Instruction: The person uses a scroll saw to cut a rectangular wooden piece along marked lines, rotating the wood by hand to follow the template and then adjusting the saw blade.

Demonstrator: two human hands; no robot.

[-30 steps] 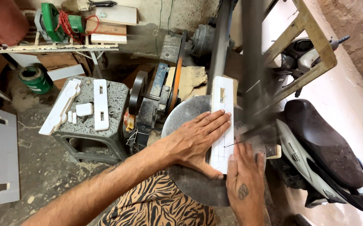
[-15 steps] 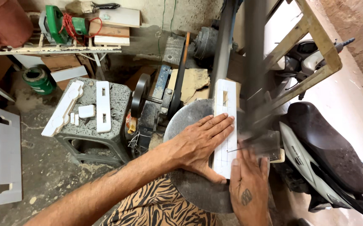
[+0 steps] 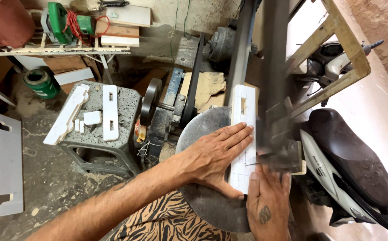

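My left hand [image 3: 214, 158] lies flat, fingers spread, pressing the white strip [image 3: 243, 134] onto the round saw desk [image 3: 203, 127]. My right hand [image 3: 267, 196] pushes its near end, fingers open, right beside the blurred blade [image 3: 267, 154]. If the strip snags or skids, I reckon my fingertips go straight in.

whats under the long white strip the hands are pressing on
The white strip lies on a round grey machine table. The left hand and right hand cover its near part, so the contact there is hidden.
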